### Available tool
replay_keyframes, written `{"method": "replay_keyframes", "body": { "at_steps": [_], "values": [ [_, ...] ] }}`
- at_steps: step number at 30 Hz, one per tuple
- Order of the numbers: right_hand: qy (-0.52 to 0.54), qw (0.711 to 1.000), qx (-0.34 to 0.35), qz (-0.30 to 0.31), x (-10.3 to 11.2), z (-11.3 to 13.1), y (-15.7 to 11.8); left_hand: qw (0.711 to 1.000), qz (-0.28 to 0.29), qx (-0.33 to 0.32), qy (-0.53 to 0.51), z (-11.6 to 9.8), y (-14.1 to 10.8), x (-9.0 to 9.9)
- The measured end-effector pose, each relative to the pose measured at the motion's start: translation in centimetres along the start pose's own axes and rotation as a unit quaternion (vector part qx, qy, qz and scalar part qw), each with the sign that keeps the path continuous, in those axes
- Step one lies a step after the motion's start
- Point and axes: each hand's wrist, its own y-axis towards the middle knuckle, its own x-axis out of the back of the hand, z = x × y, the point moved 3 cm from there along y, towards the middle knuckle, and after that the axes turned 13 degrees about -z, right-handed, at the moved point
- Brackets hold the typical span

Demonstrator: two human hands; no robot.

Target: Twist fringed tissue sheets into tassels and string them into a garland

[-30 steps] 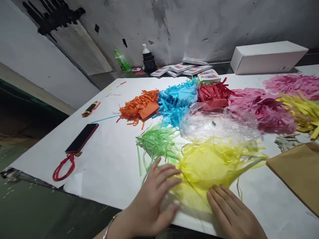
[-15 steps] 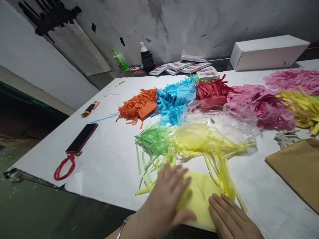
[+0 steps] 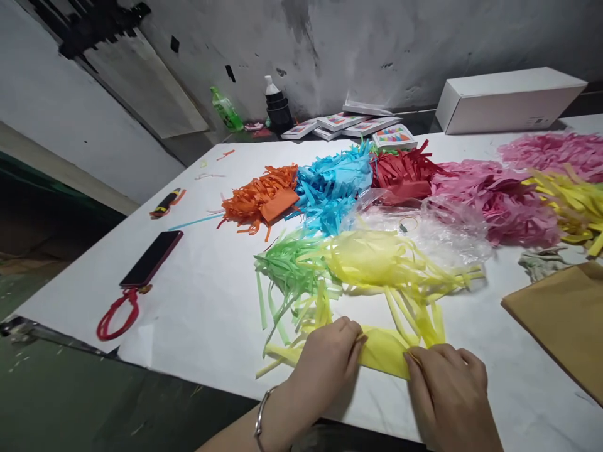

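Near the table's front edge lies a folded yellow tissue sheet [image 3: 384, 350], with yellow strips trailing from it. My left hand [image 3: 332, 351] pinches its left end, a silver bracelet at the wrist. On its right end my right hand [image 3: 443, 376] has its fingers closed over the paper. Just behind the hands rests a bunch of pale yellow tissue [image 3: 372, 258] with long strips, touching light green tissue strips [image 3: 289, 263] on its left.
Behind are orange [image 3: 261, 198], blue [image 3: 334, 182], red [image 3: 402, 172] and pink tissue bundles [image 3: 499, 198], plus clear plastic [image 3: 424, 229]. A phone [image 3: 151, 258] lies left, brown paper [image 3: 560, 320] right. A white box [image 3: 509, 100] stands by the wall.
Both hands have gone from lying flat with fingers stretched to gripping the yellow sheet's ends. The sheet, spread wide before, is now a narrow folded band.
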Motion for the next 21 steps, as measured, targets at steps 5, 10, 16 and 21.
{"method": "replay_keyframes", "body": {
  "at_steps": [5, 10, 16, 21],
  "values": [
    [-0.127, 0.991, 0.028, -0.007, 0.2, -0.1, 1.3, 0.996, 0.045, 0.028, 0.071, -0.1, 1.5, -0.4],
    [0.009, 0.986, 0.163, -0.019, 0.5, 0.6, 0.6, 0.995, 0.051, 0.032, 0.076, 0.1, 1.7, -0.5],
    [0.049, 0.975, 0.217, 0.016, -0.6, 0.7, -0.3, 0.998, -0.041, 0.001, 0.042, -0.1, 1.0, 1.0],
    [0.102, 0.981, 0.156, 0.054, -0.6, 0.7, 0.5, 0.97, -0.057, -0.235, 0.016, -1.4, -0.8, 1.0]
  ]
}}
